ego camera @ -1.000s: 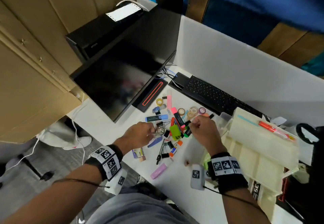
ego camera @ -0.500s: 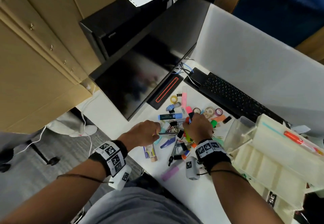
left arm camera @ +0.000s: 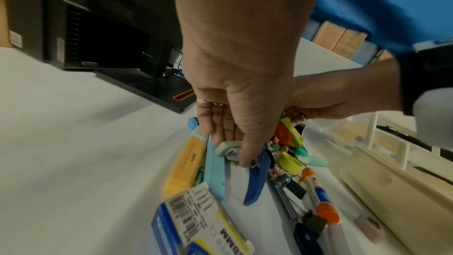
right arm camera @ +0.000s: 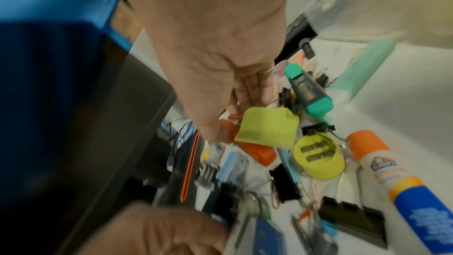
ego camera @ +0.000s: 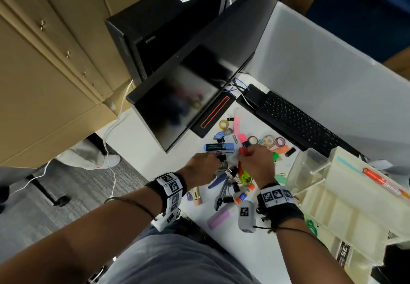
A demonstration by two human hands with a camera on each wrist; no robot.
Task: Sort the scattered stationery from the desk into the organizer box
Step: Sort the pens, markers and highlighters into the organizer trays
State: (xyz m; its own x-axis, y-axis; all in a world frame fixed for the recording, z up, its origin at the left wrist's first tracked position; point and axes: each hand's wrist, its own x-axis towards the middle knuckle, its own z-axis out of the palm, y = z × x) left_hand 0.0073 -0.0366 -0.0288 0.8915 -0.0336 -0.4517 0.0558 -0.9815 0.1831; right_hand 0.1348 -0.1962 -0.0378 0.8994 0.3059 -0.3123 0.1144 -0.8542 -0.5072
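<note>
Scattered stationery (ego camera: pixel 230 172) lies heaped on the white desk (ego camera: pixel 137 141). My left hand (ego camera: pixel 218 161) reaches into the heap's left side; in the left wrist view its fingers (left arm camera: pixel 220 133) and thumb pinch a grey metal tool (left arm camera: pixel 226 147) beside a blue handle (left arm camera: pixel 256 179). My right hand (ego camera: pixel 243 155) hovers close beside it; in the right wrist view its thumb and fingers (right arm camera: pixel 255 88) pinch an orange marker (right arm camera: pixel 247 145) under a yellow-green piece (right arm camera: pixel 267 129). The cream organizer box (ego camera: pixel 346 203) stands open to the right, with an orange pen (ego camera: pixel 377 178) on its raised lid.
A tilted black monitor (ego camera: pixel 190 84) and its base stand behind the heap, with a black keyboard (ego camera: pixel 297 123) at the back right. Tape rolls (ego camera: pixel 268 140), a blue highlighter (ego camera: pixel 218 147), a glue stick (right arm camera: pixel 382 168), a yellow sharpener (right arm camera: pixel 317 159) and a pink highlighter (ego camera: pixel 218 218) lie around.
My right hand has moved left across the heap until it is almost against my left hand. The left hand has stayed in the heap. The head view has swung and come closer.
</note>
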